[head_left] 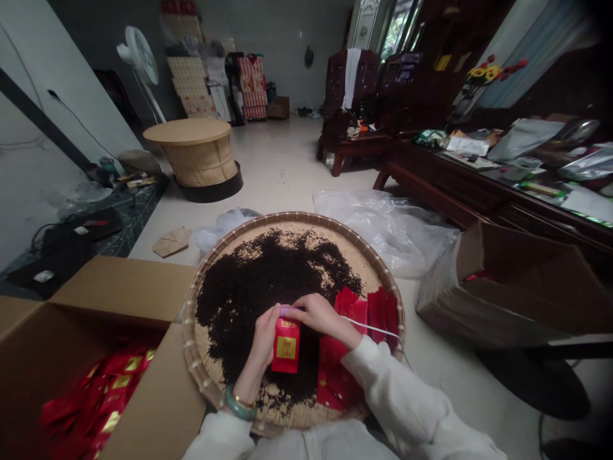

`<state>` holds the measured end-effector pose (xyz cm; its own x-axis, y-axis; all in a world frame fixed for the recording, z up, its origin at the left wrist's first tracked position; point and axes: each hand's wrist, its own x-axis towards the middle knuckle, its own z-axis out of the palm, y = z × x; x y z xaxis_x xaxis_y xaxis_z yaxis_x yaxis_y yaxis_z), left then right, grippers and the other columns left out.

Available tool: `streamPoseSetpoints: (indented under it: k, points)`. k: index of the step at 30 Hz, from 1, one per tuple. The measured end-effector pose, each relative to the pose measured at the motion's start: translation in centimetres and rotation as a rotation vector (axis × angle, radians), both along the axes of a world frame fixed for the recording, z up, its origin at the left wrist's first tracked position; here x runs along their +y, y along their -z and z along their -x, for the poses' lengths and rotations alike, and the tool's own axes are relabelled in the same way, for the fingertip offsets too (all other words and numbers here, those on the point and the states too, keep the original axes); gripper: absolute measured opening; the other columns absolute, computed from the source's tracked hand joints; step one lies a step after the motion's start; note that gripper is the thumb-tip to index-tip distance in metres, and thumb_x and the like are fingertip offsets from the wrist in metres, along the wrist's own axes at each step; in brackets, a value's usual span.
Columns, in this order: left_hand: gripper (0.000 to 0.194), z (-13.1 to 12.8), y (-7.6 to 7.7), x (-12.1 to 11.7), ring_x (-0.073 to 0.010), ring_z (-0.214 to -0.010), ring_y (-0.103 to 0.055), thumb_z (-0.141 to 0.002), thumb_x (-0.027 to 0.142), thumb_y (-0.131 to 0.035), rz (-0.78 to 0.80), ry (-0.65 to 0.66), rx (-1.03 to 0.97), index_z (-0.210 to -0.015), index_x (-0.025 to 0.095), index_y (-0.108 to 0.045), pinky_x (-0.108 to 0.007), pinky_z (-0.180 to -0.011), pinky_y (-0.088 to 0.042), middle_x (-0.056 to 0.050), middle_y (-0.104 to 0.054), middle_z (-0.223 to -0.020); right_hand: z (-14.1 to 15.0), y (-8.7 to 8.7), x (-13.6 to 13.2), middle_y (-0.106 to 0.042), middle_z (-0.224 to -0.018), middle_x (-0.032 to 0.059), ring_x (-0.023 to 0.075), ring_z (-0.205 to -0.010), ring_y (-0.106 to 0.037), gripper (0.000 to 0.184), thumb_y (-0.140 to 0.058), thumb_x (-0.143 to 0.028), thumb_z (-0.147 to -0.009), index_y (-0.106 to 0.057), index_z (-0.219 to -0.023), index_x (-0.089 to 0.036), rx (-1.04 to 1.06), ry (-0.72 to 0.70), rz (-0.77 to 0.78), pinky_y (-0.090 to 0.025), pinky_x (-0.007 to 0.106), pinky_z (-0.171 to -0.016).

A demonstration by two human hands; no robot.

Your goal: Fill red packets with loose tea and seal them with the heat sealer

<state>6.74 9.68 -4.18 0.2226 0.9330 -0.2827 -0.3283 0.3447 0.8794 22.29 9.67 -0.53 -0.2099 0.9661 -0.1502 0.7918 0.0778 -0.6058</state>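
Note:
Over the round bamboo tray [194, 358], my left hand [265, 332] pinches the top of a small red packet [286, 351] with a gold label, which hangs upright. My right hand [320, 316] closes over the packet's top edge around a small purple tool [287, 312], mostly hidden by the fingers. A white cord [371, 326] runs out from under that hand to the right. Dark loose tea leaves [258, 275] spread across the tray behind and below the packet. Flat red pouches [334, 377] lie on the tray's right side, partly under my right forearm.
At left an open cardboard box [158, 390] holds many red packets [110, 390]. Another open box [517, 287] stands at right, beside a black round base [536, 383]. Plastic sheeting [393, 230] lies behind the tray. A cluttered wooden table [454, 185] is at far right.

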Motion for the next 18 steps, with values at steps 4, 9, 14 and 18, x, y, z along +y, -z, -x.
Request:
streamPoseSetpoints:
  k: [4,9,14,18]
  points:
    - [0.053,0.2,-0.2,-0.1,-0.0161,-0.066,-0.064,-0.067,0.055,-0.073,0.067,0.063,-0.051,-0.094,0.009,-0.068,-0.025,-0.062,-0.048,-0.008,-0.070,-0.078,-0.1,-0.4,-0.1,-0.072,-0.081,0.0061,0.0166,-0.070,-0.064,0.049,-0.047,-0.061,-0.087,-0.076,-0.091,-0.021,0.041,0.016,-0.013,-0.033,0.023,-0.056]
    - [0.076,0.4,0.8,-0.7,-0.0213,-0.051,-0.065,-0.069,0.076,-0.054,0.266,0.294,-0.012,-0.104,0.008,-0.061,-0.030,-0.051,-0.050,-0.011,-0.070,-0.068,-0.3,-0.8,0.0,-0.070,-0.071,0.0038,0.0133,-0.062,-0.059,0.042,-0.052,-0.054,-0.087,-0.076,-0.084,-0.019,0.074,0.065,0.019,-0.031,0.022,-0.054]
    - [0.087,0.5,1.2,-0.9,-0.0213,-0.051,-0.065,-0.073,0.082,-0.038,0.295,0.330,0.034,-0.101,0.004,-0.063,-0.030,-0.049,-0.051,-0.016,-0.070,-0.069,-1.0,-0.3,0.5,-0.066,-0.068,0.0029,0.0113,-0.058,-0.054,0.050,-0.049,-0.057,-0.086,-0.073,-0.077,-0.014,0.222,0.123,0.083,-0.032,0.022,-0.053]
    - [0.089,0.6,0.8,-0.6,-0.0224,-0.057,-0.067,-0.077,0.081,-0.028,0.350,0.348,0.052,-0.098,0.002,-0.066,-0.030,-0.053,-0.052,-0.017,-0.070,-0.068,-1.7,-0.2,0.9,-0.066,-0.067,0.0021,0.0108,-0.056,-0.053,0.047,-0.050,-0.054,-0.087,-0.074,-0.085,-0.013,0.290,0.124,0.124,-0.033,0.021,-0.053]
